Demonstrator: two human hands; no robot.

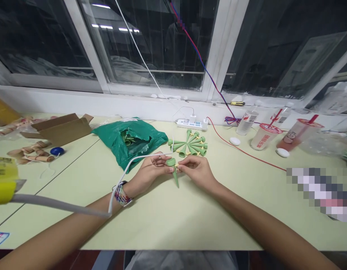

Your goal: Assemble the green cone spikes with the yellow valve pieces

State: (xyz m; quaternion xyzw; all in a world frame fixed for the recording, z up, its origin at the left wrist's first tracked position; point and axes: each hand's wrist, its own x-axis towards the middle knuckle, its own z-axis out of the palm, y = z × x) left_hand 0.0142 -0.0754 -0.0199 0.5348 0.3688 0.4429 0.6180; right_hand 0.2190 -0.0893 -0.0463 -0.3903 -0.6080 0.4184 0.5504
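My left hand [149, 173] and my right hand [196, 173] meet above the pale green tabletop [162, 221]. Between them is a green plastic spike [175, 177], point down, its wide head [170, 162] pinched by my left fingers. My right fingertips pinch a small yellow plastic piece [177, 165] against that head. Just beyond my hands, several similar green spikes [189, 144] lie in a radial ring, points outward. A green plastic bag [130, 142] with green items inside lies to the left of them. A beaded bracelet [122, 195] circles my left wrist.
A white power strip [192, 124] with cables sits by the window. Plastic drink cups [265, 137] and white oval objects [234, 141] stand to the right. A cardboard box [61, 129], wooden pieces [31, 152] and a blue round object [57, 151] lie to the left.
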